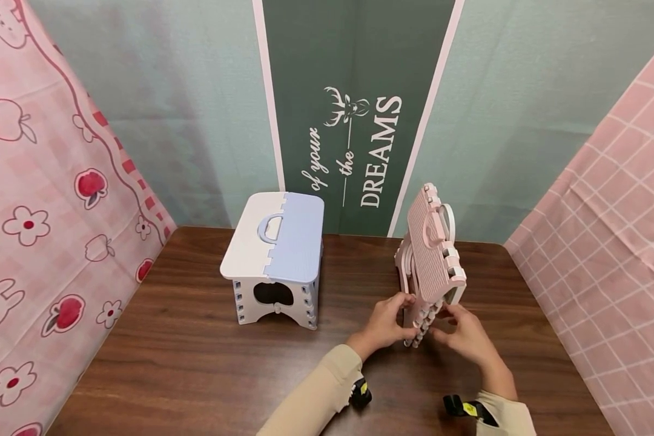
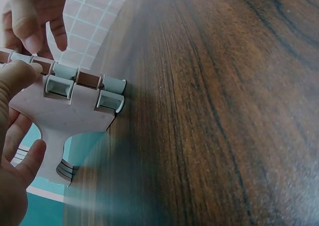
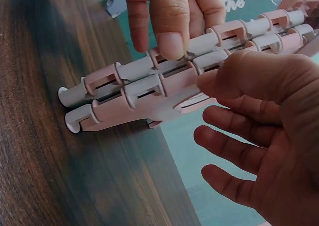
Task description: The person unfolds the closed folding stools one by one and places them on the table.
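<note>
A pink and white folding stool (image 1: 430,260) stands on edge on the table, its top panels folded up close together and its handle loops at the upper edge. My left hand (image 1: 384,327) grips its near end from the left, the thumb lying on the hinged edge in the left wrist view. From the other side my right hand (image 1: 469,336) pinches the same end. In the right wrist view, the right thumb (image 3: 264,76) meets the interlocking hinge knuckles (image 3: 164,84), while the lower fingers spread beside the leg panel.
On the left, a white and blue folding stool (image 1: 275,242) stands unfolded on the brown wooden table (image 1: 196,351). A green curtain with lettering (image 1: 360,151) hangs behind. Pink patterned cloths hang at the left (image 1: 49,242) and right (image 1: 605,242) sides.
</note>
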Action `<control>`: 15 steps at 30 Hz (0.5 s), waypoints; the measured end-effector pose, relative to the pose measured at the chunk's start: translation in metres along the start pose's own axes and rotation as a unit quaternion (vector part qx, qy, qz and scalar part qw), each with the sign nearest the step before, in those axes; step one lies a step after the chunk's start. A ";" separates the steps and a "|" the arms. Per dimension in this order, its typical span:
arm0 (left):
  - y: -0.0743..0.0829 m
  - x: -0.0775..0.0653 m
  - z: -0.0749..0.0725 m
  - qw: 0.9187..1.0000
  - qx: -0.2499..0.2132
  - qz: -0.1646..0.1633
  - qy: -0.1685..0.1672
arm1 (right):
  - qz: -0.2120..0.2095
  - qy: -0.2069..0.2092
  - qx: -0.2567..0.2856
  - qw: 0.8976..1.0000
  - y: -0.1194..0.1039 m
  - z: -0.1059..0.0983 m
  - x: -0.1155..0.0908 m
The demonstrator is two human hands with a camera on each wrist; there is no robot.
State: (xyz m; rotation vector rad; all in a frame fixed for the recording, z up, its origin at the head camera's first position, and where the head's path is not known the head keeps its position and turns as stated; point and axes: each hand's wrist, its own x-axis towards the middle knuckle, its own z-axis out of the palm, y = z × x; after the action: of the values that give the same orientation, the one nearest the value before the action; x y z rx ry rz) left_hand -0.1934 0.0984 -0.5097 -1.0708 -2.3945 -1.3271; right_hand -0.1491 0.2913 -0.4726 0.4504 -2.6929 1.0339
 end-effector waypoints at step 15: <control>-0.001 0.000 0.001 1.000 0.009 -0.019 -0.021 | 0.002 -0.029 0.007 1.000 0.003 0.012 0.003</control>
State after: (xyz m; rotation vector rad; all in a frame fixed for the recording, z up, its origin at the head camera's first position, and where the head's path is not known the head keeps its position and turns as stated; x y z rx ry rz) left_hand -0.1935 0.0988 -0.5108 -1.0650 -2.4637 -1.3052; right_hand -0.1544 0.2849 -0.4822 0.4850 -2.7400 1.0568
